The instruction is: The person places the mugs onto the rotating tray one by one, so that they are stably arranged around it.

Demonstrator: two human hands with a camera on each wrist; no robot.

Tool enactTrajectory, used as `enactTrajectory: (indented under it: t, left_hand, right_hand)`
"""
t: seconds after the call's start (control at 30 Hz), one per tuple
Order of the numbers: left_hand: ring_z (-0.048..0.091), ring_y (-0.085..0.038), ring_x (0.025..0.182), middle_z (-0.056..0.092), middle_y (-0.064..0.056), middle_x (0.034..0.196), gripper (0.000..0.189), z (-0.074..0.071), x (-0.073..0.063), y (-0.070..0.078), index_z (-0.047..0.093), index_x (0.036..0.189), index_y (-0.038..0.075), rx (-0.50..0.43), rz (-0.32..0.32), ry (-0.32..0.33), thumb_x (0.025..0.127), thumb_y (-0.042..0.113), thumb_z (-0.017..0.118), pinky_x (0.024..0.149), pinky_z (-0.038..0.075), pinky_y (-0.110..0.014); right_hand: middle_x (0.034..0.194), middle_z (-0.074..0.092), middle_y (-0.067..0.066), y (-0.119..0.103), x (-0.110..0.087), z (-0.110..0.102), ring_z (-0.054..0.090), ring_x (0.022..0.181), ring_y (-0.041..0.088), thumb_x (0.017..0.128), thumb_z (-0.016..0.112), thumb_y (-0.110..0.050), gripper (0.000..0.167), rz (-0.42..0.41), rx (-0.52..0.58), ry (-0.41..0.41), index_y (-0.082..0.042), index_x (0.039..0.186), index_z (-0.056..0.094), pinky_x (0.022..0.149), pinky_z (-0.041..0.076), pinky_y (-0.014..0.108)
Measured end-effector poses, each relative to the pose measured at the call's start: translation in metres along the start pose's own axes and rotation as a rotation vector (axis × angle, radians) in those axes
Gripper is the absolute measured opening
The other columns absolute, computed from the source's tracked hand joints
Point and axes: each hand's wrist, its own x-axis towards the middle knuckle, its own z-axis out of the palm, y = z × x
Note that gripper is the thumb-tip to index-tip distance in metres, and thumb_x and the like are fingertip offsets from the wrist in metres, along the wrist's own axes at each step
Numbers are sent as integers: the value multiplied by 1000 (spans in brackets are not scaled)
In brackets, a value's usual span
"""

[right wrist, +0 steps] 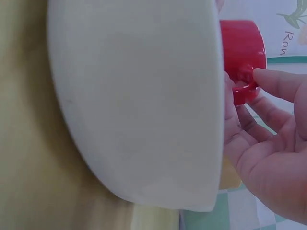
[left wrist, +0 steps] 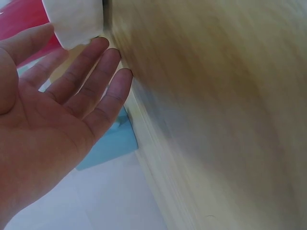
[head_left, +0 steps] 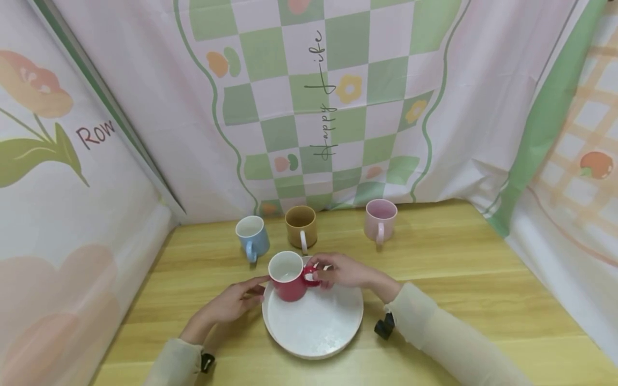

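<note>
We locate the red mug upright within the rim of the round white tray, at the far-left part, with its white interior facing up. We note the right hand pinching the mug's handle between thumb and fingers. The left hand is unfolded and grasps nothing; its fingertips lie at the tray's left rim, and we cannot confirm contact. Beyond the tray, on the wooden table, we identify, left to right, the blue mug, brown mug and pink mug, all upright.
</note>
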Motion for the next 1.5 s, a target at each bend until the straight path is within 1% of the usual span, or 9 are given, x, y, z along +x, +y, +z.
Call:
enactTrajectory:
  t: [0.17,0.27,0.47,0.7,0.87,0.97,1.27,1.4,1.5]
  left_hand:
    - [65,-32,117,67,-16,128,49,0,0,-1,43,151,10,10,14,-1,104,19,54,99,56,-44]
    - [65,-33,117,67,-18,127,49,-1,0,2,43,150,9,8,25,2,103,18,54,98,56,-46]
    - [65,-33,117,67,-18,127,50,-3,-1,5,43,150,9,-9,19,4,103,18,55,98,55,-48]
    - [65,-32,117,67,-17,126,49,-1,-1,2,43,150,9,2,17,2,103,19,54,98,56,-46]
    - [64,-32,119,65,-17,131,49,0,0,0,42,151,10,20,20,1,104,19,53,100,55,-46]
    - [63,-32,120,64,-16,133,50,0,0,0,42,152,11,13,13,-2,104,20,53,102,54,-46]
    - [64,-33,119,66,-18,130,50,0,1,0,40,152,10,5,26,-2,104,19,53,101,54,-47]
    - [64,-35,119,65,-19,130,50,-1,0,0,41,151,9,1,34,-2,104,20,53,100,55,-49]
    - [64,-34,120,65,-19,131,51,-1,-1,0,40,152,10,-1,29,-7,104,20,54,101,54,-49]
  right_hand:
    - [105,68,15,1,5,-7,67,77,17,101,58,-14,24,-16,-27,-25,-6,123,61,70,60,29]
    - [108,67,14,1,6,-8,67,79,19,101,57,-14,25,-2,-30,-28,-8,124,62,72,60,30]
    - [113,67,13,3,9,-9,67,79,19,100,57,-13,27,22,-7,-31,-10,127,61,72,60,31]
    - [110,67,15,7,13,-13,65,79,20,101,55,-12,27,-2,-28,-53,-9,128,60,72,58,30]
    - [112,67,17,9,18,-17,63,79,17,102,54,-12,28,25,3,-70,-10,128,61,73,57,30]
    - [114,67,20,10,21,-18,62,81,17,102,53,-11,26,35,29,-78,-10,127,61,75,56,31]
    - [117,65,22,12,21,-20,62,85,19,102,54,-14,27,49,53,-84,-10,128,61,76,58,38]
    - [125,63,20,12,19,-23,63,90,22,102,55,-18,30,60,64,-72,-11,131,60,77,59,37]
    - [130,62,14,15,17,-26,63,94,22,102,55,-20,33,82,90,-45,-10,134,58,80,59,37]
